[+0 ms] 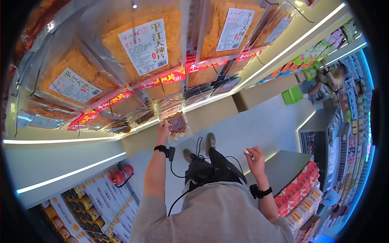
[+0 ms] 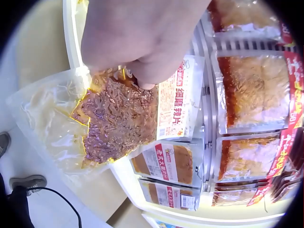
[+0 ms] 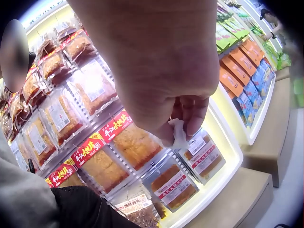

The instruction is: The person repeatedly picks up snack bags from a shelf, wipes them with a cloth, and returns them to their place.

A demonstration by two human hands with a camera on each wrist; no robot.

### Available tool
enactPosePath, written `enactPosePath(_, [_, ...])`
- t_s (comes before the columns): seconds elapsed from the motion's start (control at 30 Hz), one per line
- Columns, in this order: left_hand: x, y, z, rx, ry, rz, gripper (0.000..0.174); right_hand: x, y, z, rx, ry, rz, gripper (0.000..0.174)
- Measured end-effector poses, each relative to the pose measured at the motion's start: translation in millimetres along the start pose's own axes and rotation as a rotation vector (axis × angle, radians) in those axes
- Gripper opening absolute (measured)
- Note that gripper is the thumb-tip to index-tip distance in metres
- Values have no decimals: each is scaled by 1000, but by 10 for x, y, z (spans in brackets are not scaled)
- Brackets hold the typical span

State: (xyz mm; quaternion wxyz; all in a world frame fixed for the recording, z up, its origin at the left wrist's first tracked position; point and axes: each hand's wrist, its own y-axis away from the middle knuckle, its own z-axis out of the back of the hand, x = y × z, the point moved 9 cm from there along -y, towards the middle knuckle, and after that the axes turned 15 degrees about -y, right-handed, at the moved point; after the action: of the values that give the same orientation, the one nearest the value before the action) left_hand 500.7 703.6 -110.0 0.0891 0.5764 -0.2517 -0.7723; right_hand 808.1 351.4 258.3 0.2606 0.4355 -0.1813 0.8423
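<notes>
My left hand (image 1: 163,131) pinches a clear bag of dark reddish food (image 1: 177,123) at the lower edge of the shelf display. Up close in the left wrist view, thumb and fingers of the left hand (image 2: 140,40) grip the bag (image 2: 118,121) beside its white label with red print. My right hand (image 1: 256,162) is raised at the other side of my body, away from the shelf. Its curled fingers pinch a small white crumpled piece, and in the right wrist view this white piece (image 3: 177,134) shows at the fingertips of the right hand (image 3: 166,71).
Hanging packs (image 1: 146,44) of orange food fill the shelf above, with red price strips (image 1: 162,79) below them. A grey-topped counter (image 1: 279,168) with red boxes stands at the right. A fire extinguisher (image 1: 121,175) is at lower left. Another person (image 1: 333,79) is near a green basket (image 1: 292,95).
</notes>
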Motion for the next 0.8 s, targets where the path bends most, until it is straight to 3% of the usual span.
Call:
enactPosePath(0.07, [85,-149,56,-106,-54,30,38,50,6,30,-1,15,-10,15])
enactPosePath(0.17, [188,-411,54,-91,-218,19,41,54,33,83,-7,48,-28,15])
enactPosePath(0.27, [9,-330,100,-188,-291,12,46,52,46,111,-17,58,-15,15])
enactPosePath(0.37, [194,-453,136,-255,-287,-4,53,24,44,128,-43,34,-28,14])
enactPosePath(0.47, [214,-413,207,-263,-302,36,59,56,-3,108,-35,39,-22,15])
enactPosePath(0.6, [-177,-50,331,-274,-302,14,57,29,-54,46,-6,14,16,15])
enactPosePath(0.67, [-336,68,325,-177,-198,-83,54,48,-89,-16,21,-11,33,15])
enactPosePath(0.8, [-454,298,474,-162,-299,-116,50,82,-148,-123,61,-33,49,15])
